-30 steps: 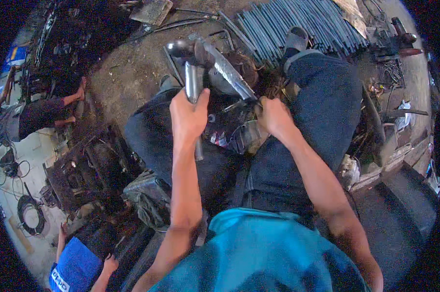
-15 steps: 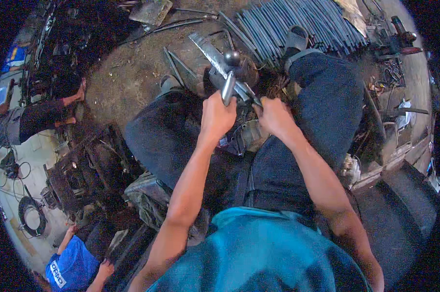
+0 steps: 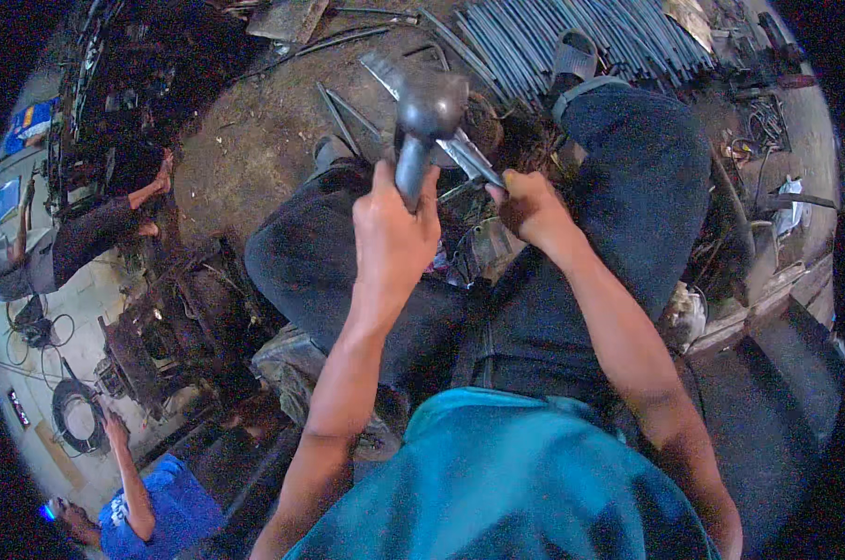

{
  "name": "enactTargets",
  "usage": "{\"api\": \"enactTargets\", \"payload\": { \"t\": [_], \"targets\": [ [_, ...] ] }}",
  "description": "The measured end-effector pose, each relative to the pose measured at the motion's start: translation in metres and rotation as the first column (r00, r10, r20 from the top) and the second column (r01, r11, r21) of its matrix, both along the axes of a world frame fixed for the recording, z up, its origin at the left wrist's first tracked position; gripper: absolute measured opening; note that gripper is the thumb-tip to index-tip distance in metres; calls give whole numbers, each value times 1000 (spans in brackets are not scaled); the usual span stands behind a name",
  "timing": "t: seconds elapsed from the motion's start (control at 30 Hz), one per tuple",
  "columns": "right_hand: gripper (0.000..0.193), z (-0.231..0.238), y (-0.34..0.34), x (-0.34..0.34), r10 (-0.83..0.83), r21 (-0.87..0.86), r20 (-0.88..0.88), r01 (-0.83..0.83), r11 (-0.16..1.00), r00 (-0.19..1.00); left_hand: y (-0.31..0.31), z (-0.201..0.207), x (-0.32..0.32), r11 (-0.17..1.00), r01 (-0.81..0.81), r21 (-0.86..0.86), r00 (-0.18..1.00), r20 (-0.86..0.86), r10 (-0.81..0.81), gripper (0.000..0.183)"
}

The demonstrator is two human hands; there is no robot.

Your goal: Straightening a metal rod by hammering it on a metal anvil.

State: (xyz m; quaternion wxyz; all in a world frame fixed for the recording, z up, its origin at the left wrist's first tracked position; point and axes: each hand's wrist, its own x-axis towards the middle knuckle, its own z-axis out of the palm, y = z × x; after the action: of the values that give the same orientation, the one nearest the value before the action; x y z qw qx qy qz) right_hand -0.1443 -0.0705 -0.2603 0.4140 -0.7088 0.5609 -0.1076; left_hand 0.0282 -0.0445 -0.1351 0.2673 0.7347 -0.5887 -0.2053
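My left hand grips the handle of a heavy grey hammer, its head raised above a flat metal strip. My right hand is closed around the near end of that strip, holding it slanted over a dark block between my knees. I sit on the ground in dark trousers, my sandalled foot stretched toward a pile of rods.
A bundle of long grey metal rods lies at the top. Bent bars rest on the dirt floor. A dark engine-like machine stands at left. Another person in blue crouches lower left; a seated person's legs show at left.
My left hand has swung the hammer from the left across to the middle, so its head now sits higher over the strip. My right hand has stayed on the strip.
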Motion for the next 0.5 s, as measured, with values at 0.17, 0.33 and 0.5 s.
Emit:
{"api": "enactTargets", "payload": {
  "t": [0.17,0.33,0.5],
  "targets": [
    [24,32,2,5,-5,149,-111,21,989,994,12,-67,2,941,14,338,977,196,-84,31],
    [23,7,-6,1,5,121,-123,10,993,992,-13,-27,8,955,119,274,988,66,-142,32],
    [27,0,0,3,20,47,-23,-19,999,1000,-17,43,7,999,42,-33,997,71,-40,34]
  ]
}}
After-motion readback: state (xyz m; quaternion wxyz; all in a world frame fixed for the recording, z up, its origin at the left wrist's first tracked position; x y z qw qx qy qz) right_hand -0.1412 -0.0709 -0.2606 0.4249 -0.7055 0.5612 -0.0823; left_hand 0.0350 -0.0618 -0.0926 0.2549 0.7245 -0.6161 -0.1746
